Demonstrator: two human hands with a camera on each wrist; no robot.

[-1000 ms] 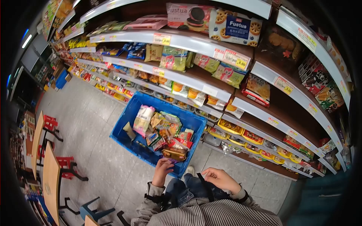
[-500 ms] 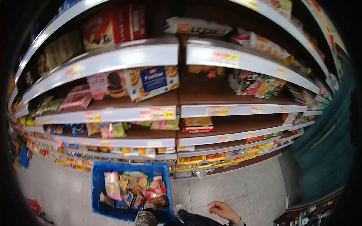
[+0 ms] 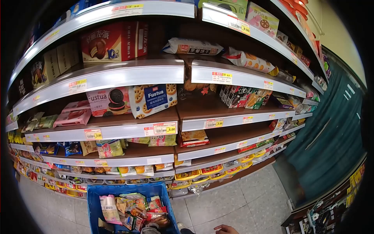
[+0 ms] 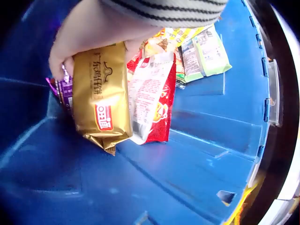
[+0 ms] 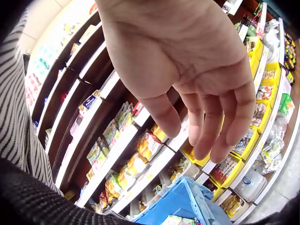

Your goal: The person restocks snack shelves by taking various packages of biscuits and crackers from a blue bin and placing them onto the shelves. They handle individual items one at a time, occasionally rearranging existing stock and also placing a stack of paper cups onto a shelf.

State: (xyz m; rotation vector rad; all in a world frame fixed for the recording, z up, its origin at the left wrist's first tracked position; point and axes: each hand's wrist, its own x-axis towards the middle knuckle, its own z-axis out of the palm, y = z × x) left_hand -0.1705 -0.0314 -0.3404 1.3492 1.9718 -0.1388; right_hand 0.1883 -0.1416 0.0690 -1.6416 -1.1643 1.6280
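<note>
Inside the blue basket (image 3: 92, 206) (image 4: 197, 180), my left hand (image 4: 96, 26) grips a gold package (image 4: 101, 96), fingers bent down its far side beside a purple packet (image 4: 65, 91). A red and white packet (image 4: 161, 101) lies against the gold one, and a pale green packet (image 4: 204, 54) lies farther back. In the head view only the striped left sleeve (image 3: 151, 229) shows over the basket's near end. My right hand (image 3: 226, 229) (image 5: 183, 70) hangs empty right of the basket, its fingers loosely bent, with shelves beyond it.
Store shelves (image 3: 132, 74) curve across the view, holding a Fustua biscuit box (image 3: 154, 99), a red box (image 3: 105, 43) and long biscuit packs (image 3: 193, 47). Yellow bins (image 3: 212, 169) line the low shelves. A dark green curtain (image 3: 331, 132) hangs at the right above grey floor tiles (image 3: 230, 199).
The head view has turned from the basket and aisle toward the shelves. My left hand has gone down into the basket and taken hold of the gold package. The right hand sits lower in view.
</note>
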